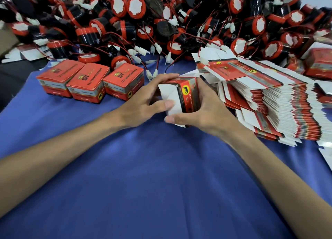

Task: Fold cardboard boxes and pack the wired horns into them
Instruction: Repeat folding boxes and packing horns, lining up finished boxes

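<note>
Fingers [166,76] of the left hand [142,102] and right hand [208,111] curled round a half-folded box [189,95], gripping it from both sides near the middle of the blue surface [161,176]. It was red with a black band and a yellow round mark bearing a black animal, and its white flaps stood open at the left end. Three closed boxes [89,82] sat to the left, a stack of flat boxes [278,104] just right, and a heap of wired horns [161,19] behind.

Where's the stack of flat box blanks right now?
Head view, right side: the stack of flat box blanks lies on the blue cloth, just right of the right hand, with the horn pile behind it.
</note>
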A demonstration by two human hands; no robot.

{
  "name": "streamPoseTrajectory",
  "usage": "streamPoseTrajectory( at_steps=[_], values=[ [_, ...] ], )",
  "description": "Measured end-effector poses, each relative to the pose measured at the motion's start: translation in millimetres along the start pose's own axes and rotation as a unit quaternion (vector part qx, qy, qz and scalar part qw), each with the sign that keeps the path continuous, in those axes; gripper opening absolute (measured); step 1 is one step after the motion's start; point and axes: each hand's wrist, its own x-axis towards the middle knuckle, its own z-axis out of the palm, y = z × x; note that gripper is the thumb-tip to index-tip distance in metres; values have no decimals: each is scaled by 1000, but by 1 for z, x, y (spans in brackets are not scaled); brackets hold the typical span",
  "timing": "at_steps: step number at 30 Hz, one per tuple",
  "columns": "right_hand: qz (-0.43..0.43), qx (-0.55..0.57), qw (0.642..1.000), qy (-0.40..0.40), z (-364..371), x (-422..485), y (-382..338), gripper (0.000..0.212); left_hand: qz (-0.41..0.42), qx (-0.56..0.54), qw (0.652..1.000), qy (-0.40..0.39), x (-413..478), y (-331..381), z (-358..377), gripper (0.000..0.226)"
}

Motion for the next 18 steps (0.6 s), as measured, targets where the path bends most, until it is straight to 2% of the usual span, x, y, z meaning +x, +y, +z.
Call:
streamPoseTrajectory(
  at_steps=[2, 4, 9, 18],
  values=[
    [-16, -46, 998, 44, 2, -1, 0, 68, -1, 24, 1000, 12, 0, -1, 0, 70],
    [-38, -76, 993, 76, 4, -1, 1, 59, 9, 62, 998, 25, 1, 0, 0, 80],
    [-94, -107, 984, 110, 7, 1, 4, 42, 38, 114, 988, 92, 1, 2, 3, 45],
    [-65, -66, 990, 107, 3, 3, 4, 42, 56, 136, 984, 98, 1, 0, 1, 35]
  ],
)
